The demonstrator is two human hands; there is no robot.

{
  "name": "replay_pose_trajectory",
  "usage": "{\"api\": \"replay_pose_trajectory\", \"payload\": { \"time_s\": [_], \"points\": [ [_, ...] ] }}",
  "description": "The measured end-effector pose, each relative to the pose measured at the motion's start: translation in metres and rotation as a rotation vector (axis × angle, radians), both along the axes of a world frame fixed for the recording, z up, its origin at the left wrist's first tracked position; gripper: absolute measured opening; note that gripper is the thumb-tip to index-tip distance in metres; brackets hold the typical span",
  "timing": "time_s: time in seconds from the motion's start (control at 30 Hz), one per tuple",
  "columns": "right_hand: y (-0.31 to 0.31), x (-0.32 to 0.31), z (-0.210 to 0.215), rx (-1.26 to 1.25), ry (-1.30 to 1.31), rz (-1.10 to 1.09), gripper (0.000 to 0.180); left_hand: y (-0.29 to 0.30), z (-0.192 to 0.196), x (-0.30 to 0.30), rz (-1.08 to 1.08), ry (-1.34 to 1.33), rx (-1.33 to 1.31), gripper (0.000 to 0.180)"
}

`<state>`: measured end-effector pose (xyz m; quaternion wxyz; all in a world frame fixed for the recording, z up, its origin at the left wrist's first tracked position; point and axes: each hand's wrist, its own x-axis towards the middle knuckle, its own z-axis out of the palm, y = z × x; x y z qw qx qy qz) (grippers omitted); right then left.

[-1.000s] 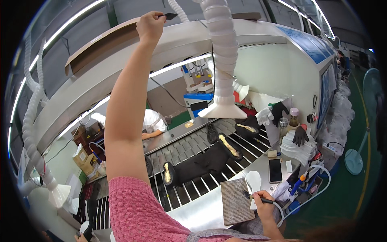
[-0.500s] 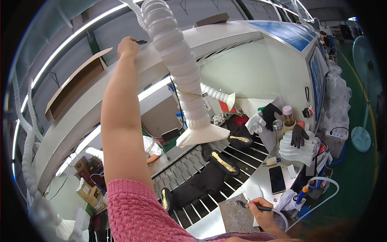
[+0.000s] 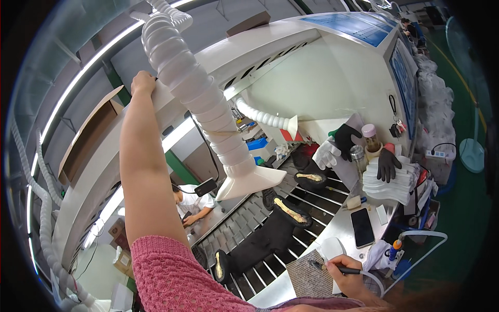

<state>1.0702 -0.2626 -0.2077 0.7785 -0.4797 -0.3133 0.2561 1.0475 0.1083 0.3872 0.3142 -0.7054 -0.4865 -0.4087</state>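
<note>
My left arm is raised, and my left hand (image 3: 143,83) is closed at the top edge of the white machine hood (image 3: 208,54). A small dark thing shows beside its fingers, too little to make out. Low on the right, my right hand (image 3: 345,276) is closed round the black handle of a hose-fed brush (image 3: 347,270). Its dark tip is over a rough grey-brown mat (image 3: 309,275), and a white hose (image 3: 416,232) runs from its rear. Beyond lie black boots (image 3: 265,234) on a slatted conveyor (image 3: 270,265), cream patches showing on their undersides.
A ribbed white duct (image 3: 192,86) with a flared nozzle hangs centrally. On the right ledge are a phone (image 3: 362,227), stacked white cloths (image 3: 387,182), dark gloves (image 3: 388,165) and a lidded jar (image 3: 371,139). Across the conveyor, another person (image 3: 195,205) in white works.
The view has shifted, so the duct and hood sit further left. My left hand stays at the hood's edge and appears lower in the picture. My right hand still holds the brush over the mat.
</note>
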Motion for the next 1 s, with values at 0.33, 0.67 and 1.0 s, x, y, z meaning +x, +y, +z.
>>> {"api": "replay_pose_trajectory", "payload": {
  "time_s": [0.33,0.67,1.0],
  "points": [
    [-0.005,-0.001,-0.002,0.023,-0.022,-0.033,0.011,-0.021,-0.019,0.012,-0.056,-0.029,-0.004,0.029],
    [0.0,-0.013,0.007,-0.025,-0.121,0.013,0.011,-0.062,-0.048,-0.005,-0.674,-0.105,0.58,0.035],
    [-0.012,-0.035,0.016,-0.152,-0.189,0.026,0.012,-0.182,-0.407,-0.168,-1.703,-1.197,-0.52,0.035]
  ]
}}
